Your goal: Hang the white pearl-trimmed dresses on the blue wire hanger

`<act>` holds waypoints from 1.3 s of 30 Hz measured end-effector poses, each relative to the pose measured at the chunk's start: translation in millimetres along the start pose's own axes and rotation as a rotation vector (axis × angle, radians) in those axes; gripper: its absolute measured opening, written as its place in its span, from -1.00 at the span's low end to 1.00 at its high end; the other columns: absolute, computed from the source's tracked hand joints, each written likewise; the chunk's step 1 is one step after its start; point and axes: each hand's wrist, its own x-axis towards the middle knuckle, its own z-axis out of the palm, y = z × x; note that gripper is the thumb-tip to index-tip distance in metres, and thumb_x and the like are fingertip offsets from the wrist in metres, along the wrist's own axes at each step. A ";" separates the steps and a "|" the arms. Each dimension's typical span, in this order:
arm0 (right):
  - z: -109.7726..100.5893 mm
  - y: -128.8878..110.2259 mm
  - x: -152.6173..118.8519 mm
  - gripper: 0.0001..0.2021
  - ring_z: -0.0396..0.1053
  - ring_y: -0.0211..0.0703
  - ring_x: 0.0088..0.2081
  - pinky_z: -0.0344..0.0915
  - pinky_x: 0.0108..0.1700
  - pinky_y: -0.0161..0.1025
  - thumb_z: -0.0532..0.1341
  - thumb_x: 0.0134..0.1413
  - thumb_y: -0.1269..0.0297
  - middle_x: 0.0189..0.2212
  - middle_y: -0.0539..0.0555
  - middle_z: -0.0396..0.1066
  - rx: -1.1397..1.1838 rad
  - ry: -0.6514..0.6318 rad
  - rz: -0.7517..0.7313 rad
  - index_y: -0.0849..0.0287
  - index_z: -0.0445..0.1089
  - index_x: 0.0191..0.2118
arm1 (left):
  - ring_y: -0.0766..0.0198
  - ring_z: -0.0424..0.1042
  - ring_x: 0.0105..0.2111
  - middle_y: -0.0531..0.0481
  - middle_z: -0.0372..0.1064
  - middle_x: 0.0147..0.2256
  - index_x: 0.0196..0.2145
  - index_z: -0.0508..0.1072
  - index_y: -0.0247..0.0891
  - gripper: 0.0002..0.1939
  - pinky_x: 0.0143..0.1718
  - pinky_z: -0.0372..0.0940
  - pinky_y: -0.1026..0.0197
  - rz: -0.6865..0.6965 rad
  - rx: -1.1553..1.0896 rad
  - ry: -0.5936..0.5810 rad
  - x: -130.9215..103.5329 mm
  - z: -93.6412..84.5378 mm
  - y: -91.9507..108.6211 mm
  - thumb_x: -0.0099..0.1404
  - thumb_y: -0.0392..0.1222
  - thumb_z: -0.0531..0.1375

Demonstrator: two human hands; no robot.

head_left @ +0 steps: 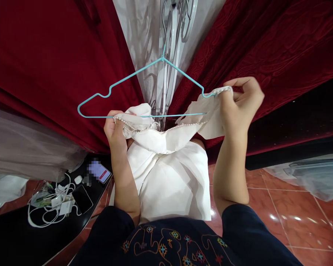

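A white dress (pixel 177 170) with a pearl-beaded neckline spreads below a light-blue hanger (pixel 138 70). My right hand (pixel 242 101) is closed on one beaded strap, which covers the hanger's right end. On the other side, my left hand (pixel 115 127) pinches the beaded edge beneath the hanger's bottom bar. The hanger's left end is bare, outside the fabric. Its hook reaches up to the metal rack (pixel 172 44); where exactly it catches is hard to make out. The dress's lower part rests over my lap.
Dark red curtains (pixel 58 55) hang on both sides. At left, a black table (pixel 19 236) bears a lit phone (pixel 102 171), a dark phone (pixel 82 199) and tangled white cables (pixel 44 220). Red floor tiles (pixel 291 210) and sheer white fabric (pixel 318 177) lie at right.
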 end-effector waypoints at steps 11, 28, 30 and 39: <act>-20.6 36.9 -60.2 -0.91 0.40 -0.31 -0.28 0.43 -0.14 -0.27 0.27 0.29 0.38 -0.34 -0.05 0.34 0.015 0.439 -0.078 0.14 0.37 -0.28 | 0.12 0.63 -0.28 0.02 0.50 -0.38 -0.22 0.42 -0.15 -0.59 -0.12 0.50 0.08 -0.036 -0.129 0.010 -1.1 5.7 -7.5 0.37 0.22 0.38; 52.4 -2.6 -110.6 -0.59 0.48 -0.08 0.00 0.52 0.22 0.05 0.02 0.51 -0.11 -0.15 0.11 0.52 -0.102 -0.280 -0.134 -0.03 0.54 -0.09 | 0.25 0.66 -0.28 0.08 0.53 -0.37 -0.25 0.56 -0.30 -0.91 -0.04 0.52 0.18 -0.018 -0.282 -0.039 -8.0 12.9 -7.8 0.43 -0.28 0.38; 50.4 -5.5 -109.5 -0.63 0.48 -0.06 0.03 0.50 0.23 0.00 0.03 0.53 -0.04 -0.13 0.11 0.53 -0.154 -0.290 -0.112 -0.05 0.54 -0.08 | 0.24 0.65 -0.25 0.04 0.56 -0.31 -0.25 0.62 -0.35 -0.87 -0.03 0.51 0.18 0.076 -0.235 -0.073 -2.4 3.1 -14.6 0.37 -0.24 0.46; 45.0 -3.7 -99.0 -0.77 0.47 -0.18 -0.07 0.45 0.11 -0.16 0.19 0.50 0.17 -0.21 0.07 0.56 0.000 -0.242 -0.263 0.12 0.57 -0.13 | 0.38 0.43 -0.23 0.08 0.38 -0.35 -0.24 0.52 -0.42 -0.58 -0.03 0.38 0.31 0.155 0.164 0.206 20.1 -72.0 -31.0 0.35 -0.77 -0.01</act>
